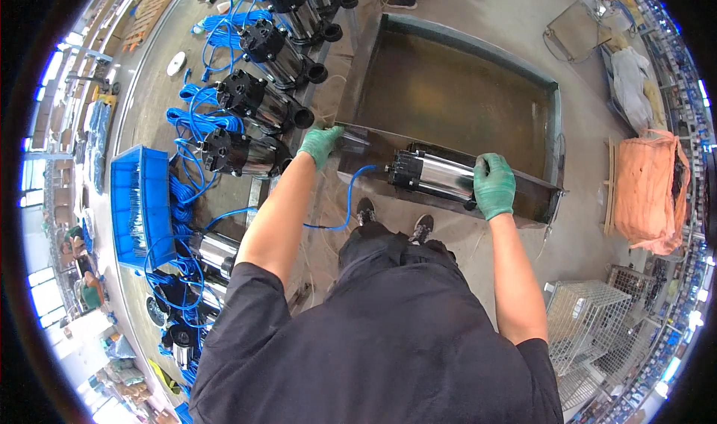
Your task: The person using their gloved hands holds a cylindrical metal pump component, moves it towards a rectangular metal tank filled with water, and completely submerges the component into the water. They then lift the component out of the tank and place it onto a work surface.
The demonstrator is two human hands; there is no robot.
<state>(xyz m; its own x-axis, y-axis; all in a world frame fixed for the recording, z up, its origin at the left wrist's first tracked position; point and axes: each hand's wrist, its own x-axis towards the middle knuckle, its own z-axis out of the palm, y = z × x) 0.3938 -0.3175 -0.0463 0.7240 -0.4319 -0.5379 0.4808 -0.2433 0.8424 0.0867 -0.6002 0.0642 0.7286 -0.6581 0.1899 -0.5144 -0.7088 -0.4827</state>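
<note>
My right hand (494, 186), in a green glove, grips the end of a steel pump with a black cap (433, 175), which lies across the near rim of a large metal water tank (554, 125). A blue cable (349, 200) hangs from the pump. In a matching green glove, my left hand (321, 144) rests on the tank's near left corner, fingers curled over the rim.
A row of similar black and steel pumps (258, 103) with coiled blue cables lies on a rack to the left. A blue crate (138, 204) stands further left. An orange sack (651, 192) and wire cages (590, 327) are at the right. Someone's feet show at the top.
</note>
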